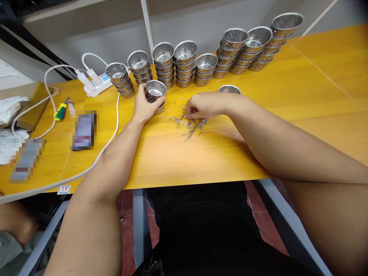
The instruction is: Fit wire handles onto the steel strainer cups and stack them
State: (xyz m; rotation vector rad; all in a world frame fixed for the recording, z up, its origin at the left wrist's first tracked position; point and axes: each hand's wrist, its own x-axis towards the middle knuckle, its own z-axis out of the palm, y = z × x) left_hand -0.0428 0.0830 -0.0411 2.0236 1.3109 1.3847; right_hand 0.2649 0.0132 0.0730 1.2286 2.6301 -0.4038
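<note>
My left hand (145, 105) is wrapped round a small perforated metal cup (156, 89), which stands upright on the table in front of the stacks. The cup's lower part is partly hidden by my thumb. To its right lies a loose pile of thin curved metal wires (193, 128). My right hand (198, 106) is over the back of this pile with its fingers pinched together. Whatever is between those fingertips is hidden. Behind my right wrist, the rim of another perforated cup (229, 89) shows.
Several stacks of perforated cups (186, 63) line the back of the yellow table (161, 161). A white power strip (99, 85) with its cable (117, 119) lies at left, near a green-yellow screwdriver (60, 112) and two blurred phone-like objects (84, 131). Another person's leg (17, 222) shows lower left.
</note>
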